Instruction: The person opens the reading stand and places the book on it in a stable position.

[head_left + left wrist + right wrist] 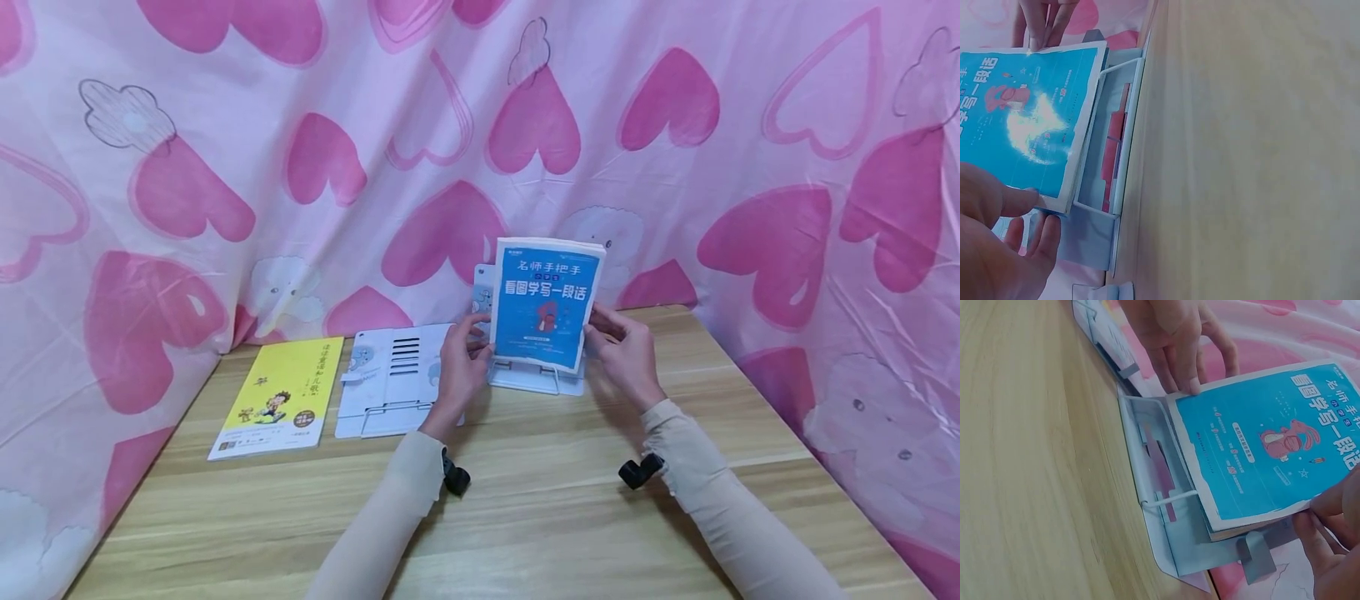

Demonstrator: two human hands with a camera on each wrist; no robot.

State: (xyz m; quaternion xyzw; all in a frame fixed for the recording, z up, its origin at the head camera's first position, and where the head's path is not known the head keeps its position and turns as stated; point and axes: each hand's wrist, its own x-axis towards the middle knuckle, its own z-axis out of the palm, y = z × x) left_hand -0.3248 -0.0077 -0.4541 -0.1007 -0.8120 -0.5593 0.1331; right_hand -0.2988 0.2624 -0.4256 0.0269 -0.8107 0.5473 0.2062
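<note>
Just right of centre in the head view, the blue paperback workbook (546, 312) is pinched by its side edges, left hand (461, 367) and right hand (627, 350) nearly closed — probably light, bendy, slick-covered; best gripped there.

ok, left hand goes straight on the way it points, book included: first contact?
Probably the upright back panel of the stand, behind the blue book that the left hand pinches. The gap's depth is unclear.
</note>
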